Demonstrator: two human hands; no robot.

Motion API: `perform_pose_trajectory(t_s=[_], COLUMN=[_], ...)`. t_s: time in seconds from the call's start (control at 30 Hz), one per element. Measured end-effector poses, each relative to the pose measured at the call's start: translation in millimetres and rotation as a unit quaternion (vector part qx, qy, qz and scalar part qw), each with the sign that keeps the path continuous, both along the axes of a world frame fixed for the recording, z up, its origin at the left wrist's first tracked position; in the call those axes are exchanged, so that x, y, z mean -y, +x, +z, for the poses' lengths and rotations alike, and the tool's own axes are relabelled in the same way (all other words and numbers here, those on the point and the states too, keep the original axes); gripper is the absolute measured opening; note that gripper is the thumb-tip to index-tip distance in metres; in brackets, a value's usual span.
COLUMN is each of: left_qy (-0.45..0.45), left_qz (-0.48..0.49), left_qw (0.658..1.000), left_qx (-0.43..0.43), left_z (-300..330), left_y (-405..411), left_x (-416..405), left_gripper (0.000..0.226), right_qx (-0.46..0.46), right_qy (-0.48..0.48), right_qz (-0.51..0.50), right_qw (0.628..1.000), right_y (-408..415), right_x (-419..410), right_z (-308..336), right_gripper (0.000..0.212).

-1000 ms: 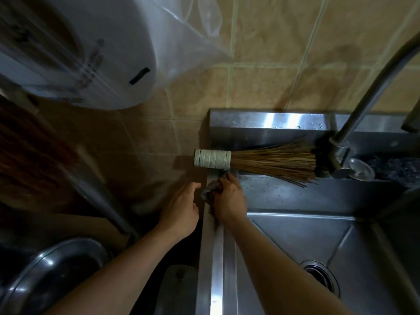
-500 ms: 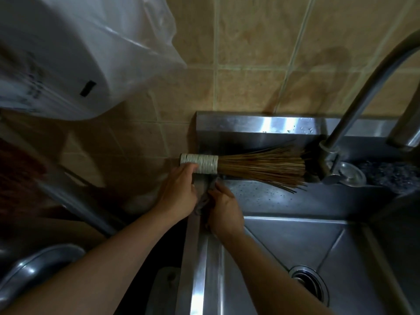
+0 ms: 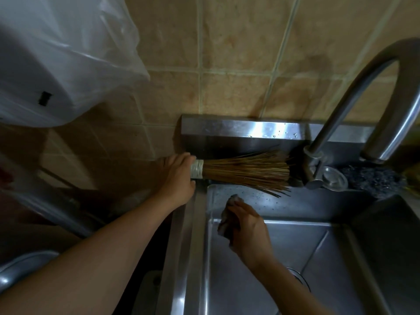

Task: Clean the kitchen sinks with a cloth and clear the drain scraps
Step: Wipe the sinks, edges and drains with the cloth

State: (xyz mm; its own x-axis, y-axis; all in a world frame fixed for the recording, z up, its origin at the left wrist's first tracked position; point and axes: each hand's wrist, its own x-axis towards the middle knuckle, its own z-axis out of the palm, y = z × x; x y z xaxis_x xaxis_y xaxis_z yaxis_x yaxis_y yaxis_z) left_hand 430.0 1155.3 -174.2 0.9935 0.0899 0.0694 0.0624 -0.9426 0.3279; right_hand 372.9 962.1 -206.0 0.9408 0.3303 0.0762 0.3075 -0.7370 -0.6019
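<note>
Pinching the cloth [image 3: 227, 218] in the right hand [image 3: 248, 233], left hand's [image 3: 177, 178] grip curls round the brush [image 3: 241, 170] handle.

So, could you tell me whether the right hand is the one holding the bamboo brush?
No, the left hand grips the bamboo brush at its bound handle, while the right hand holds the cloth.

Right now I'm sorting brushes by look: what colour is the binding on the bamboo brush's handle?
Pale off-white cord binding, bristles brown; head view.
</note>
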Motion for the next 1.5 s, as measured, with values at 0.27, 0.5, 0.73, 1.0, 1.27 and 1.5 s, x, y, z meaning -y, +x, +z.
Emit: perform_pose_trajectory(t_s=[0.27,0.5,0.73,1.0,1.27,1.5], left_qy=[0.136,0.087,0.081,0.08,0.077,0.089], left_qz=[-0.023,-0.029,0.005,-0.022,-0.061,-0.071], left_qw=[0.99,0.996,0.997,0.995,0.993,0.992], left_qx=[-0.014,-0.009,-0.021,-0.045,-0.065,-0.053], left_z=[-13,-19,-5,15,19,10], left_y=[35,21,-20,-79,-103,-99], left_x=[13,13,16,17,19,5], left_gripper=[0.06,0.055,0.053,0.052,0.046,0.048], right_qx=[-0.016,-0.003,0.037,0.118,0.087,0.043], right_qy=[-0.028,-0.003,0.03,0.032,0.068,0.007], right_qz=[-0.007,-0.018,-0.027,-0.037,-0.009,0.062], right_qw=[0.999,1.0,0.998,0.992,0.994,0.997], right_y=[0,-11,-30,-40,-8,26], right_x=[12,16,29,27,1,-25], right_z=[-17,-12,23,72,95,77], right_gripper=[0.069,0.071,0.058,0.061,0.04,0.033])
